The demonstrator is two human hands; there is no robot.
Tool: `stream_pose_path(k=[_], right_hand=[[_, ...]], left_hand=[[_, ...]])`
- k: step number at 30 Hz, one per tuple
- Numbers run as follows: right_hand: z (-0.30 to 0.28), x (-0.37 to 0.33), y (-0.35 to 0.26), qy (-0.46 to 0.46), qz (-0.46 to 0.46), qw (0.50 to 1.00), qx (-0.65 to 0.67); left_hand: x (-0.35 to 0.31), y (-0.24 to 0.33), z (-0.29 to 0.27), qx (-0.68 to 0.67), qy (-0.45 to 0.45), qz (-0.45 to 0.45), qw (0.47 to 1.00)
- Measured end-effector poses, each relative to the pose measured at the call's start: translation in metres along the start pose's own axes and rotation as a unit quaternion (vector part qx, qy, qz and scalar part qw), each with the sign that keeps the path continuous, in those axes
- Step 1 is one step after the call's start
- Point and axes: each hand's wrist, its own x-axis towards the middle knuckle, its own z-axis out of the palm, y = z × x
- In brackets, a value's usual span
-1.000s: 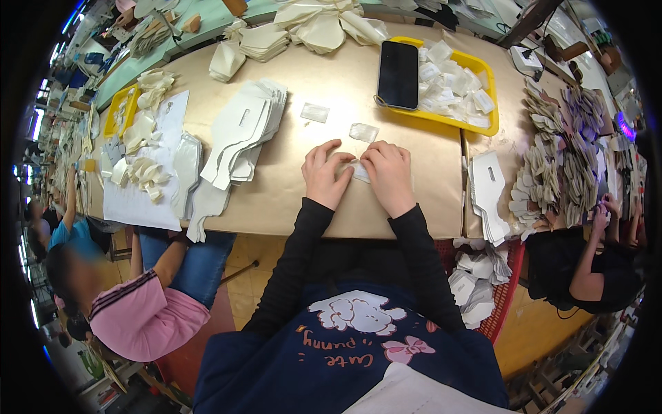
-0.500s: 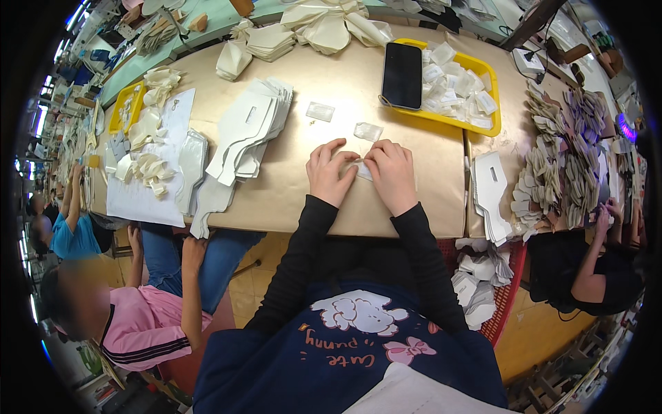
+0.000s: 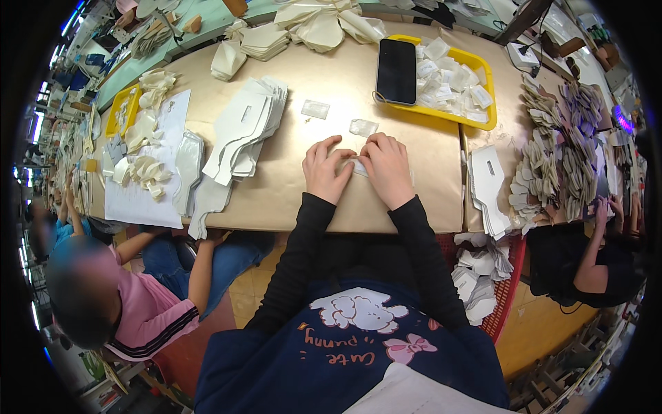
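Between my two hands, on the brown-covered table (image 3: 289, 207), lies a small translucent white piece (image 3: 359, 168), flat like a label or patch. My left hand (image 3: 326, 170) pinches its left end with thumb and forefinger, the other fingers bent on the table. At its top right edge, my right hand (image 3: 387, 170) has its fingertips pressed together on the piece. Part of the piece is hidden under the fingers. Just beyond my fingertips rests a similar clear rectangular piece (image 3: 363, 127), and farther off to the left another clear piece (image 3: 315, 109).
A yellow tray (image 3: 494, 103) of small clear pieces stands at the back right, a black phone (image 3: 396, 71) leaning on it. Stacked white cut-out panels (image 3: 241, 127) lie left; more white panels (image 3: 488, 183) lie right. A person in pink (image 3: 148, 293) sits at left.
My hands stay on the small piece with barely any finger movement. The view has shifted slightly. The person in pink has leaned forward and moved their arms.
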Motion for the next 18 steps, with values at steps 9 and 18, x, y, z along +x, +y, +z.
stream_pose_path(k=[9, 18], right_hand=[[-0.013, -0.009, -0.007, 0.017, -0.036, 0.997, 0.063], [-0.051, -0.015, -0.013, 0.009, -0.118, 0.987, 0.11]], left_hand=[[0.003, -0.007, -0.008, -0.111, -0.055, -0.039, 0.991], [-0.011, 0.011, -0.032, -0.523, -0.188, -0.226, 0.8]])
